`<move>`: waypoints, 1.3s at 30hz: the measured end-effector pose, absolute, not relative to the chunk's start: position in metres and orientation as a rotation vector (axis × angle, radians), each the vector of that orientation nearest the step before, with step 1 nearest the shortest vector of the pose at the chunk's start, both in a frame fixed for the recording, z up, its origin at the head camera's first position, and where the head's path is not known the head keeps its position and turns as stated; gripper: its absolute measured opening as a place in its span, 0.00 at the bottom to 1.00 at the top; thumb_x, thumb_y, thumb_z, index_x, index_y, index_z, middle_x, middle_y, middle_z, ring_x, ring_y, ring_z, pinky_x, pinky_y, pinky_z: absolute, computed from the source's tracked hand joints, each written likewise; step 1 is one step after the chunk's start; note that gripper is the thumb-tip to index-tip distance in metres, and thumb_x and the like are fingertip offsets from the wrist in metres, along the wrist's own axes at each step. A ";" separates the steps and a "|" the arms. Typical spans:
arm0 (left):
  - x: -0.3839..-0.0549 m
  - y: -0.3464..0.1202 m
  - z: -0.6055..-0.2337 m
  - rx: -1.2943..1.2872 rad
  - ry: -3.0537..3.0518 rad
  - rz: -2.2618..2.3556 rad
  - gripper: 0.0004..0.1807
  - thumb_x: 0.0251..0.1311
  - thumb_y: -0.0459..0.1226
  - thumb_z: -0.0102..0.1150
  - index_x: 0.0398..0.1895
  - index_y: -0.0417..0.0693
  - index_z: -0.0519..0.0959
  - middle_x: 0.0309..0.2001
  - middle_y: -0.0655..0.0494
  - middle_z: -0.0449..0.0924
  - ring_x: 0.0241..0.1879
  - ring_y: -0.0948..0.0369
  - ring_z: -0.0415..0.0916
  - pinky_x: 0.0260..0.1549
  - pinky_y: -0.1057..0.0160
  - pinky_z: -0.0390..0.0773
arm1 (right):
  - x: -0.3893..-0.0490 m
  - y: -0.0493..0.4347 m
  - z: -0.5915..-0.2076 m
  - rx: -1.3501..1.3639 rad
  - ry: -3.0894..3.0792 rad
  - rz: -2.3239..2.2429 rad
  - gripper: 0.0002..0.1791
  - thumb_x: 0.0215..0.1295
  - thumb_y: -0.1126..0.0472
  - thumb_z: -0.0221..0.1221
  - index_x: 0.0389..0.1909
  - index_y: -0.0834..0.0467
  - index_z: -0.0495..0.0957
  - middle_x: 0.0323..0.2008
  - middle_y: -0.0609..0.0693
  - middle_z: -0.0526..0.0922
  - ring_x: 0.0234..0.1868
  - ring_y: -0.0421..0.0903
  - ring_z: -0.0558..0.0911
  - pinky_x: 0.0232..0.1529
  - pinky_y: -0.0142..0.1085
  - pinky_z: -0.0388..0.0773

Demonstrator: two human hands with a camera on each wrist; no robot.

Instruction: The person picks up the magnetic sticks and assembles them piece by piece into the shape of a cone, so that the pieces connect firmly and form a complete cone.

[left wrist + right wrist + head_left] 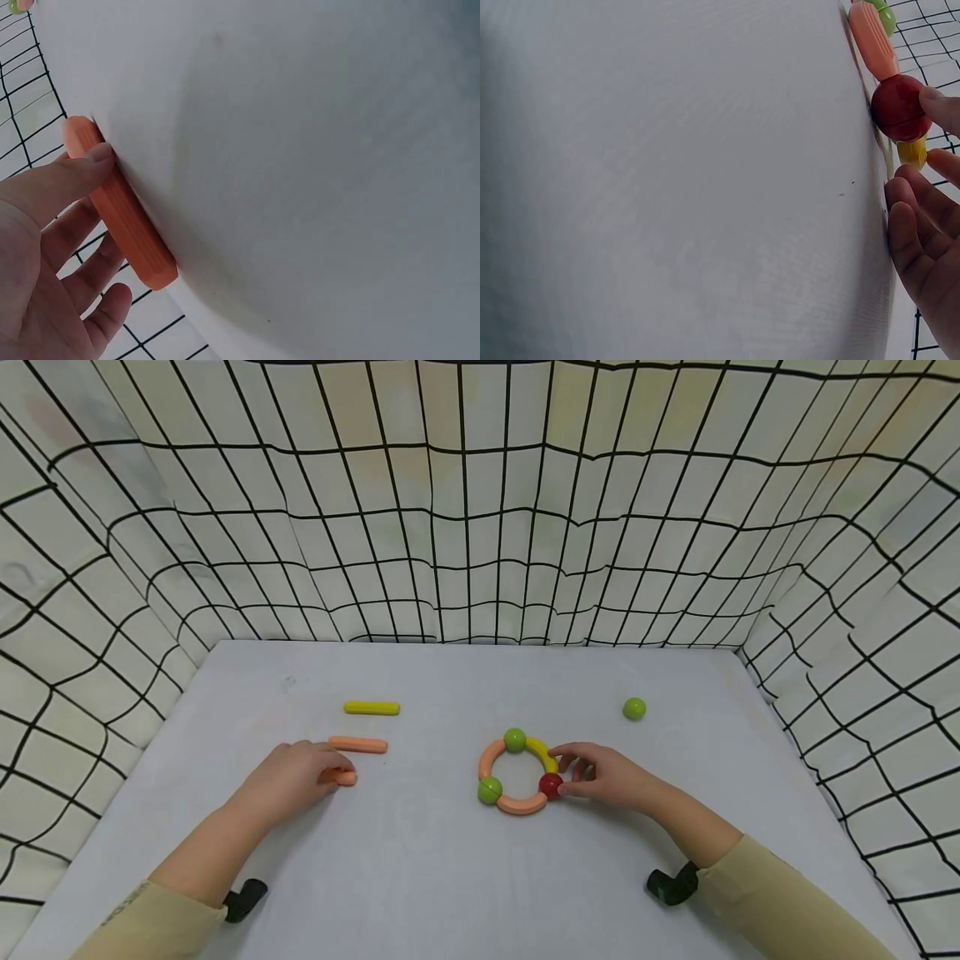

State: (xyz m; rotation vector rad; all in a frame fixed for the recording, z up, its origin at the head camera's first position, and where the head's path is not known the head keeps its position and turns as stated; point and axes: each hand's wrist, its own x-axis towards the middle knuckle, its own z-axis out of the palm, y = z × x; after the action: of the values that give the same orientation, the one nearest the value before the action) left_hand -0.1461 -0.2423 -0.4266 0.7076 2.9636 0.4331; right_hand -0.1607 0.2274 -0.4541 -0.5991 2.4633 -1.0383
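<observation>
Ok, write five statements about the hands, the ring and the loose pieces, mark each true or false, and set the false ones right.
1. The left hand holds an orange rod. True.
2. The right hand touches the red ball. True.
3. The ring has only red balls. False: it also has two green balls.
4. The yellow rod touches the loose orange rod. False: they lie apart.
5. A loose green ball lies right of the ring. True.
</observation>
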 end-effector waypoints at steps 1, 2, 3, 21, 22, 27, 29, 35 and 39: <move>-0.145 -0.242 -0.427 0.704 2.960 0.448 0.04 0.59 0.41 0.70 0.37 0.61 0.87 0.41 0.69 0.85 0.30 0.66 0.75 0.34 0.59 0.77 | -0.161 0.228 -0.454 -0.604 2.464 -1.040 0.29 0.63 0.53 0.68 0.64 0.54 0.73 0.45 0.46 0.78 0.39 0.43 0.76 0.40 0.34 0.76; -0.145 -0.242 -0.427 0.698 2.962 0.457 0.04 0.59 0.42 0.69 0.38 0.61 0.87 0.41 0.69 0.85 0.30 0.67 0.75 0.34 0.60 0.76 | -0.161 0.228 -0.455 -0.607 2.463 -1.042 0.29 0.63 0.53 0.68 0.64 0.54 0.73 0.45 0.46 0.78 0.39 0.43 0.76 0.40 0.34 0.76; -0.144 -0.242 -0.427 0.687 2.965 0.462 0.04 0.60 0.43 0.68 0.38 0.61 0.87 0.41 0.69 0.84 0.29 0.67 0.74 0.33 0.60 0.76 | -0.161 0.228 -0.455 -0.608 2.463 -1.043 0.29 0.63 0.53 0.68 0.64 0.55 0.73 0.45 0.46 0.78 0.39 0.43 0.76 0.40 0.34 0.77; -0.142 -0.222 -0.421 0.583 2.914 0.639 0.19 0.66 0.46 0.62 0.60 0.66 0.80 0.55 0.69 0.80 0.47 0.66 0.77 0.48 0.55 0.76 | -0.160 0.228 -0.456 -0.615 2.464 -1.040 0.29 0.64 0.54 0.67 0.64 0.54 0.73 0.44 0.46 0.78 0.39 0.44 0.76 0.41 0.34 0.76; -0.142 -0.220 -0.420 0.576 2.906 0.649 0.19 0.66 0.46 0.62 0.60 0.64 0.80 0.56 0.69 0.80 0.49 0.65 0.77 0.50 0.54 0.75 | -0.160 0.228 -0.456 -0.612 2.464 -1.041 0.29 0.64 0.54 0.67 0.64 0.54 0.73 0.44 0.46 0.78 0.39 0.44 0.76 0.41 0.34 0.76; -0.142 -0.213 -0.416 0.544 2.894 0.651 0.20 0.65 0.46 0.64 0.59 0.58 0.81 0.49 0.65 0.81 0.47 0.62 0.76 0.50 0.53 0.75 | -0.160 0.228 -0.455 -0.608 2.472 -1.037 0.29 0.63 0.54 0.67 0.64 0.54 0.73 0.44 0.46 0.78 0.39 0.43 0.76 0.41 0.34 0.76; -0.142 -0.210 -0.414 0.534 2.893 0.641 0.19 0.64 0.46 0.65 0.58 0.58 0.81 0.46 0.66 0.80 0.45 0.62 0.75 0.48 0.53 0.75 | -0.160 0.227 -0.455 -0.609 2.474 -1.033 0.29 0.63 0.54 0.68 0.64 0.53 0.73 0.44 0.45 0.78 0.40 0.43 0.77 0.41 0.34 0.76; -0.145 -0.197 -0.410 0.547 2.875 0.665 0.16 0.64 0.46 0.65 0.55 0.61 0.82 0.42 0.67 0.78 0.42 0.63 0.74 0.45 0.55 0.75 | -0.161 0.227 -0.454 -0.616 2.473 -1.034 0.29 0.63 0.54 0.67 0.64 0.54 0.73 0.44 0.45 0.78 0.39 0.44 0.77 0.41 0.34 0.76; -0.148 -0.186 -0.411 0.574 2.882 0.679 0.16 0.63 0.45 0.66 0.54 0.60 0.82 0.43 0.66 0.79 0.42 0.62 0.74 0.46 0.55 0.75 | -0.160 0.228 -0.454 -0.622 2.474 -1.032 0.28 0.64 0.54 0.67 0.64 0.54 0.73 0.44 0.45 0.78 0.39 0.43 0.77 0.41 0.34 0.76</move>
State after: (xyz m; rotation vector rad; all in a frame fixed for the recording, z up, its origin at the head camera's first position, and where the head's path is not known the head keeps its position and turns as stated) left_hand -0.1475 -0.1863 -0.4113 0.5743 2.8821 0.6785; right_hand -0.1602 0.2278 -0.4542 -0.6223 2.4742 -1.0323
